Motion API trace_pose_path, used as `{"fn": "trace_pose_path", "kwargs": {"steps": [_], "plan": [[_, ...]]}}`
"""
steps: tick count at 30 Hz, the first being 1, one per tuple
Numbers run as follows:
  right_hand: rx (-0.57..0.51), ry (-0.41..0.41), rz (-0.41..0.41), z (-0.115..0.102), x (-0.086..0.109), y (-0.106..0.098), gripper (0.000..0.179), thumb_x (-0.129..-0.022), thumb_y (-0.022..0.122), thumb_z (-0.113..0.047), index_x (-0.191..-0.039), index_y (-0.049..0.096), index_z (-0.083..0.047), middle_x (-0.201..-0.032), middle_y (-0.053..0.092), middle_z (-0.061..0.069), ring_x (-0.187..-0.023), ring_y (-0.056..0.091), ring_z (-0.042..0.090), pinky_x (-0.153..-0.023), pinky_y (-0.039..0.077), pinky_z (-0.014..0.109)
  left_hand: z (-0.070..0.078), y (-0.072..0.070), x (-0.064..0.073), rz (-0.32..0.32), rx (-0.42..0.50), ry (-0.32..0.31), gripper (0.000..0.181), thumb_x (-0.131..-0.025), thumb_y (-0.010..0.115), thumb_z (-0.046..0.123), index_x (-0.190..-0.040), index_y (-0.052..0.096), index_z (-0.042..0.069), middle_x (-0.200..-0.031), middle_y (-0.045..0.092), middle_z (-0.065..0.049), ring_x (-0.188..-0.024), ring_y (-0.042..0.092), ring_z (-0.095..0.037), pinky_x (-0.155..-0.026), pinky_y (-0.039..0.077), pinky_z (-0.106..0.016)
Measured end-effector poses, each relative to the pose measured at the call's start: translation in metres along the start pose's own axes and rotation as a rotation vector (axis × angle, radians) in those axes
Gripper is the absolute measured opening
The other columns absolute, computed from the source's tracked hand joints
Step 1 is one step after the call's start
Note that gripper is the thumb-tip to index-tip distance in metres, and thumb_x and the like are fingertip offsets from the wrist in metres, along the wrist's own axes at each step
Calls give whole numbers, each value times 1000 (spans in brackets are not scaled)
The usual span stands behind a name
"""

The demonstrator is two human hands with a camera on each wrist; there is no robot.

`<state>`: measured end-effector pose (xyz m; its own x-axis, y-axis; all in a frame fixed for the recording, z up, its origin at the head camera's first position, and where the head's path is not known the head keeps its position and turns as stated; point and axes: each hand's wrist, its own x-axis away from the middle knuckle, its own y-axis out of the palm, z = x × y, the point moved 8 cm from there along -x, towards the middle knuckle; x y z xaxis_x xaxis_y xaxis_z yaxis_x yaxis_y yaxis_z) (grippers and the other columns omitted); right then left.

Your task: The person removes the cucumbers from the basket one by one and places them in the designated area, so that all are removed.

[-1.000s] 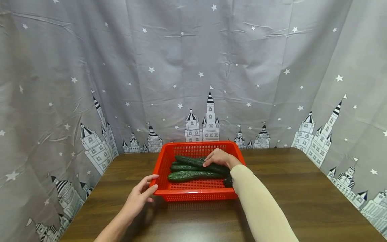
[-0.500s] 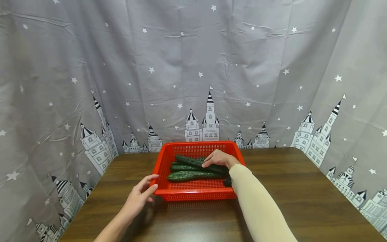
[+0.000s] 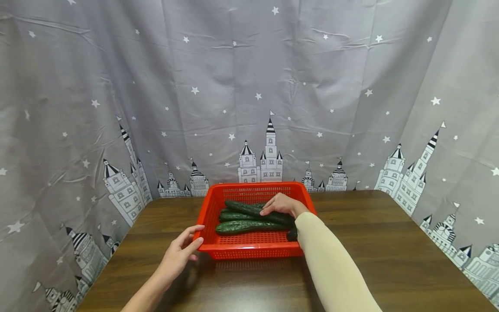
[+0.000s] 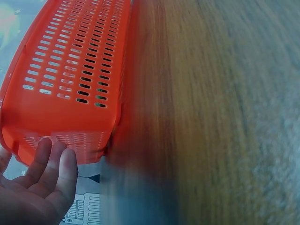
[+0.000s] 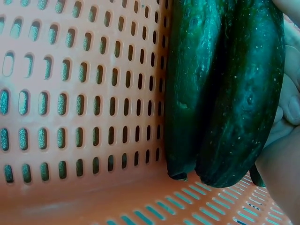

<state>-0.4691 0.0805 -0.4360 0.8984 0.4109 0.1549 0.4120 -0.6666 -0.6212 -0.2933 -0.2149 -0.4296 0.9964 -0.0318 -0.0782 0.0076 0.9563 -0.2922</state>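
A red plastic basket (image 3: pixel 255 252) with slotted walls stands on the table, several dark green cucumbers lying inside. My left hand (image 3: pixel 177 255) holds its near left corner, finger and thumb at the rim; in the left wrist view the other fingers (image 4: pixel 67 171) lie against the outer end wall. Reaching into the right half, my right hand (image 3: pixel 283 204) grips the uppermost cucumber (image 3: pixel 243 207), which slants across the others. The right wrist view shows the cucumber's (image 5: pixel 248 93) blunt end and the fingers curled behind it. Another cucumber (image 3: pixel 238 227) lies in front, its right end partly hidden.
A dark rounded end (image 3: pixel 292 235) shows beside the right sleeve (image 3: pixel 331 255) at the basket's near right corner. The brown wooden table (image 3: pixel 390 251) extends around the basket. Behind it hangs a grey curtain (image 3: pixel 218 108) printed with stars and castles.
My right hand has shifted very slightly down and left over the first half second, then holds still. The left hand and the basket stay where they were.
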Motion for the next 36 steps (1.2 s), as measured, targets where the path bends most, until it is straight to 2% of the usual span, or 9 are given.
{"fn": "trace_pose_path", "kwargs": {"steps": [7,14,18,27,36], "plan": [[-65,20,1,3,1,0,26,-78,86,-28,-98,82,-11,-102,78,2,-100,68,14,-87,56,33,-1,0,0,3,-1,-19,40,-100,63,20,-139,56,13,-121,56,-16,-97,57,-19,-71,59,-38],[-63,-20,-4,-1,1,-3,23,-77,86,-26,-95,83,-11,-99,78,2,-93,69,12,-79,56,29,0,1,1,9,-11,-15,40,-100,63,20,-138,57,14,-126,55,-18,-103,55,-21,-72,59,-38],[-71,-34,-13,-2,2,-4,23,-78,86,-25,-94,83,-10,-97,78,3,-92,70,12,-78,57,30,0,1,2,13,-5,-7,40,-99,65,20,-138,58,13,-128,57,-19,-101,57,-19,-72,59,-37],[-134,-55,-33,-4,0,-5,23,-78,85,-20,-96,82,-6,-97,78,6,-85,72,13,-75,59,30,2,1,5,27,5,11,40,-98,66,19,-137,60,13,-117,59,-16,-94,58,-17,-70,59,-35],[-64,-90,-17,-19,2,-20,26,-79,85,-25,-99,82,-9,-99,78,3,-87,70,10,-74,57,27,3,-1,5,38,5,23,39,-98,66,17,-136,59,11,-111,59,-16,-88,60,-14,-69,59,-34]]}}
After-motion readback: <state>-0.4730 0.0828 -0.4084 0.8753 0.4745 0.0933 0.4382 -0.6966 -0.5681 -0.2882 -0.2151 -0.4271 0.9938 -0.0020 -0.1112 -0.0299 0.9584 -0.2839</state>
